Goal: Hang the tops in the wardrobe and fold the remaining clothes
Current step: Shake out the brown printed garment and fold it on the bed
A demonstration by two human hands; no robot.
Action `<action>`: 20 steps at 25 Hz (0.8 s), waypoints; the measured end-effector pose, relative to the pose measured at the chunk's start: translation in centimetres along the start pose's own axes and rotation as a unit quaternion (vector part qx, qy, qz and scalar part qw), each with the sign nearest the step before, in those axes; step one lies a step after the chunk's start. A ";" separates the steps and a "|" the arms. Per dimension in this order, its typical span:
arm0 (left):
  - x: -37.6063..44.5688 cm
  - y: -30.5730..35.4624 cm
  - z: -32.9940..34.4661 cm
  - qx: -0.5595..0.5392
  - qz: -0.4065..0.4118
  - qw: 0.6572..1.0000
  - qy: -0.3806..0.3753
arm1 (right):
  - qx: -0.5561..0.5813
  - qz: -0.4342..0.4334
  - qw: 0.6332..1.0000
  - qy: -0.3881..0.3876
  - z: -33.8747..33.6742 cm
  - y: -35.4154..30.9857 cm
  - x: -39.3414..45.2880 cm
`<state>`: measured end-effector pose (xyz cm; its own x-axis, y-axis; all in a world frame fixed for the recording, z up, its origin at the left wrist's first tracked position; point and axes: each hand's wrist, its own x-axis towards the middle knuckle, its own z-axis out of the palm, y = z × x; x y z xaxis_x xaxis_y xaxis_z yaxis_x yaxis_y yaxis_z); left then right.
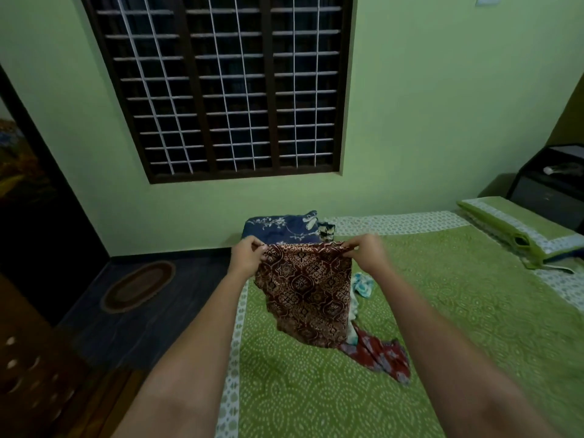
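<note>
While the maroon printed garment (305,292) hung in the air over the near part of the bed (474,311), the person held it by its top edge, the left hand (248,256) pinching one corner and the right hand (366,251) pinching the other, both with fingers curled round the cloth. The right hand was blurred, so its exact hold could not be read finely. The cloth dropped unevenly, its lower edge slanting down toward a red patterned piece (377,358) lying crumpled on the bedspread, with a small white and teal item (361,284) just beside it. A folded blue floral stack (281,229) sat at the far corner of the bed.

To do this step well, the person likely needed to level the two corners, give the cloth a shake so the skewed hem fell straight, then lay it flat on a bare stretch of bedspread, clear of the crumpled pieces, before folding.
</note>
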<state>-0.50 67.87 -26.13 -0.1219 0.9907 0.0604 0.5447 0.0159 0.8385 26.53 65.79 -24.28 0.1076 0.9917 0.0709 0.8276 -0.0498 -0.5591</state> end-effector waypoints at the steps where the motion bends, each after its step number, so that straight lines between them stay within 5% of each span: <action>1: -0.7 -0.7 0.7 -0.016 0.004 1.000 0.000 | 0.015 0.008 1.000 0.025 1.3 0.9 -0.4; 6: -6.5 -8.5 4.7 0.007 0.048 0.999 -0.021 | 0.067 0.023 0.996 0.057 9.3 8.0 -5.4; 10: -15.2 -22.2 10.7 0.076 -0.046 0.985 -0.147 | 0.073 0.047 0.994 -0.073 19.8 16.7 -13.5; 14: -25.0 -34.4 17.0 0.156 -0.162 0.927 -0.299 | 0.021 0.090 0.970 -0.224 31.4 25.3 -23.3; 18: -28.0 -39.3 20.2 0.198 -0.199 0.884 -0.373 | -0.052 0.114 0.912 -0.390 37.6 29.4 -28.2; 20: -26.7 -39.5 20.5 0.184 -0.182 0.876 -0.406 | -0.056 0.124 0.912 -0.387 37.9 29.7 -26.8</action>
<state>-1.71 43.54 -72.00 0.2066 0.6776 -0.7058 0.8413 0.2453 0.4817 27.37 42.21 -74.14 -0.0853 0.7328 -0.6751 0.8866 -0.2533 -0.3870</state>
